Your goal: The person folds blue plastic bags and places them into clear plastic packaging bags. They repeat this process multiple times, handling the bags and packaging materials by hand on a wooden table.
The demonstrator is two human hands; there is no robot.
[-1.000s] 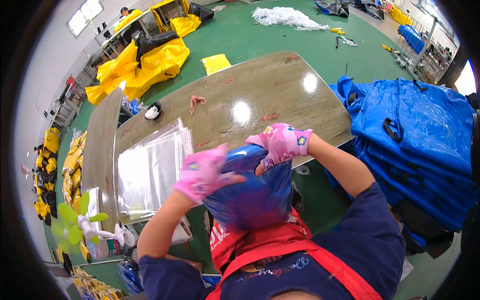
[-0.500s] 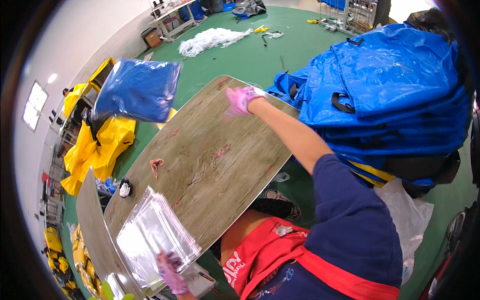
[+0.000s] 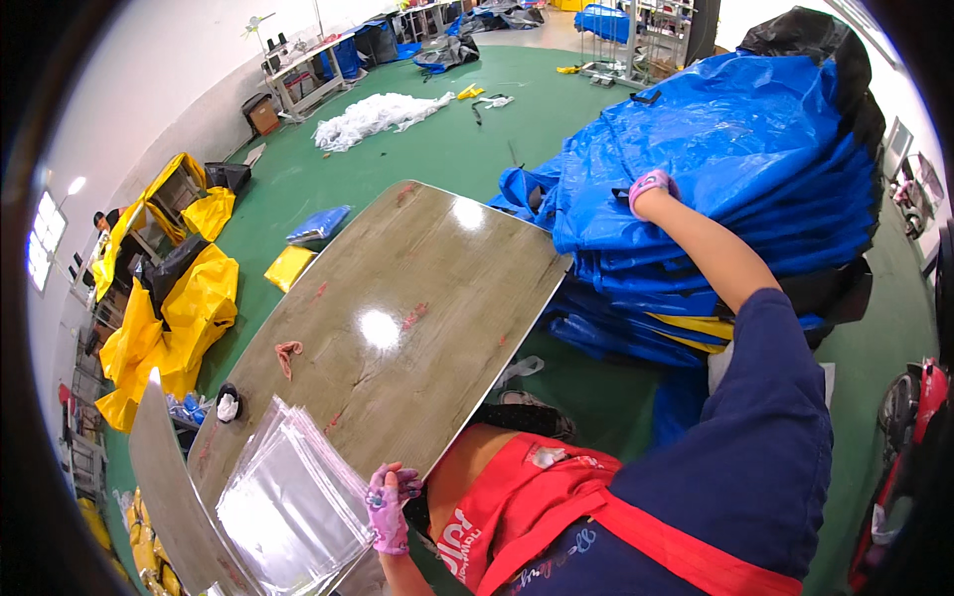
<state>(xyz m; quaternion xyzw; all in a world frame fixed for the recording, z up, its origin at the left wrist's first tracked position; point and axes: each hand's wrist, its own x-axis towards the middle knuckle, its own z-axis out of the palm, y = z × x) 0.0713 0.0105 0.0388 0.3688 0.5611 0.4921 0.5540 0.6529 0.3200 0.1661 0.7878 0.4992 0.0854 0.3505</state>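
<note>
My right hand [image 3: 653,191], in a pink patterned glove, is at the near upper edge of a tall pile of blue bags [image 3: 735,129] on the right. Its fingers bend down around a fold of the top blue bag beside a black strap. My left hand [image 3: 390,507], gloved the same way with bare fingertips, is beside the near right corner of a stack of clear plastic sleeves [image 3: 293,497]. Its fingers are loosely bent and apart, with nothing visible in them. The sleeves lie on the wood-patterned table [image 3: 397,328].
A crumpled pink cloth [image 3: 287,358] and a small dark cup with white stuff [image 3: 229,403] sit on the table. Beyond its left edge, a wrapped blue packet [image 3: 318,224] and a yellow packet [image 3: 289,267] lie low. Yellow sheeting [image 3: 179,328] hangs at the left; a white heap [image 3: 378,119] is on the floor.
The wrapped blue packet, in the air before, now lies beyond the table's left edge. My right hand has moved right from over the table to the blue pile. My left hand has shifted off the sleeves.
</note>
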